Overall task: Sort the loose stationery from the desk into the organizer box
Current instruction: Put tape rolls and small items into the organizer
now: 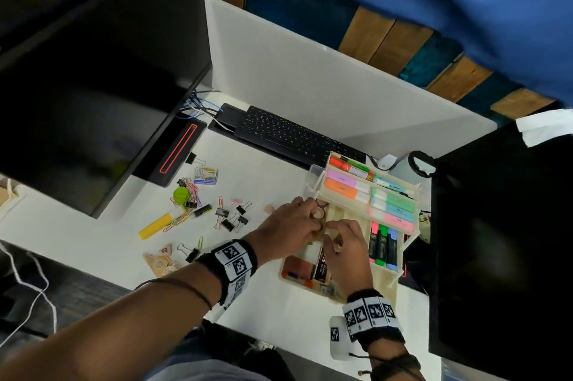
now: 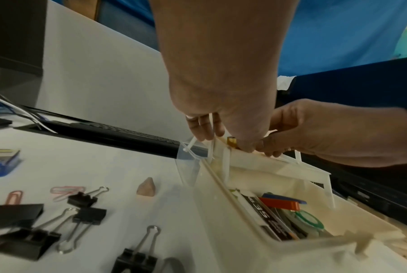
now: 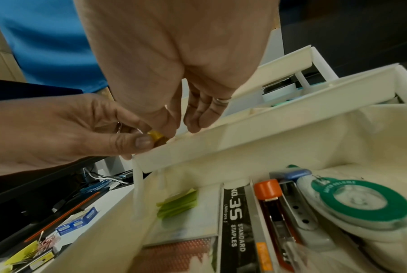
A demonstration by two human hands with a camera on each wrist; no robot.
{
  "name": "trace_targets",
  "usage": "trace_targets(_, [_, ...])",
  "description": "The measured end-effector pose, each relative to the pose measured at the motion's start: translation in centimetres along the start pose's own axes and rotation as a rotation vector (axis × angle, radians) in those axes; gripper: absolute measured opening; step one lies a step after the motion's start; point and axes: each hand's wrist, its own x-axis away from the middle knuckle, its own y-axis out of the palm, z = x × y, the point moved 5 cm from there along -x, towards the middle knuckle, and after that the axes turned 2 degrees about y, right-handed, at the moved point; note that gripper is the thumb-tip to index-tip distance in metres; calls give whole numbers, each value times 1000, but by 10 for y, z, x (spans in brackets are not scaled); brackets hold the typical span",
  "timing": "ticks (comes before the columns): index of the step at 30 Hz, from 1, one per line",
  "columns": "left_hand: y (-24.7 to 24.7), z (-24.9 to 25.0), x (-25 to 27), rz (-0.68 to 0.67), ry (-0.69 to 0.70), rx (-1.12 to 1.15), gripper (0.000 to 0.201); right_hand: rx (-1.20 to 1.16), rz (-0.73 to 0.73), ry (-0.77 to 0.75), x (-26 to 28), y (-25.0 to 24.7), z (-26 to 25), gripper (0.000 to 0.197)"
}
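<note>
Both hands meet right over the organizer box (image 1: 400, 280), at the corner of its middle tier. The left hand (image 1: 290, 224) has its thumb and fingertips pinched on a small yellow-amber tape roll (image 3: 157, 137), held right at the rim of that tier. The right hand (image 1: 347, 244) is curled in against the same little roll from the other side; from the right wrist view its thumb looks to be touching the roll, while its other fingers hang loosely above the tray. I can't tell if the roll is resting on the rim or is just above it.

The box itself is a cream fold-out thing with stepped trays. The top tiers, on the far side of the box, hold pink, orange and green sticky note blocks (image 1: 387, 204) and some markers (image 1: 350, 167). On the box's right side stand three highlighters (image 1: 383, 244), pink, green and blue. The bottom compartment, nearest the person, has a black staples box (image 3: 235, 227), an orange-capped stapler (image 3: 275, 208), a green correction tape (image 3: 364, 206) and green sticky flags (image 3: 178, 205).

Left of the box, loose stuff is on the white tabletop (image 1: 263, 303): black binder clips (image 1: 229, 219), coloured paper clips (image 1: 192, 191), a yellow highlighter (image 1: 156, 225), a blue staple pack (image 1: 206, 176) and a small brown triangular eraser (image 2: 148, 186). A black keyboard (image 1: 294, 135) lies just behind the box.
</note>
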Motion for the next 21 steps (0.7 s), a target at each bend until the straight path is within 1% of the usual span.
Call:
trace_targets(5, [5,-3,-1,32,-24,-91,24,49,-13,13,5,7,0,28])
trace_targets(8, [3,-8,6,60,-33,-26,27,50,12,46,7,7,-2,31])
trace_targets(10, [-3,-18,16,85,-33,39,32,34,62,64,8,5,-11,30])
trace_targets(11, [-8,-24,23,94,-34,64,35,42,98,48,10,4,-19,29])
trace_targets(13, [-18,-41,41,87,-67,83,40,39,155,-38,13,6,-43,27])
trace_targets(14, [-23,-53,53,73,-110,89,39,12,145,-91,14,12,-57,26])
trace_targets(16, [-31,-83,81,23,-230,101,35,-39,36,-196,15,32,-83,22])
trace_targets(18, [-33,-117,116,-66,-357,102,31,-66,-132,-239,14,65,-99,17])
trace_targets(19, [-33,-134,135,-105,-413,99,32,-59,-230,-208,13,84,-102,18])
trace_targets(21, [-34,-160,175,-143,-513,103,37,38,-457,-69,18,125,-96,31])
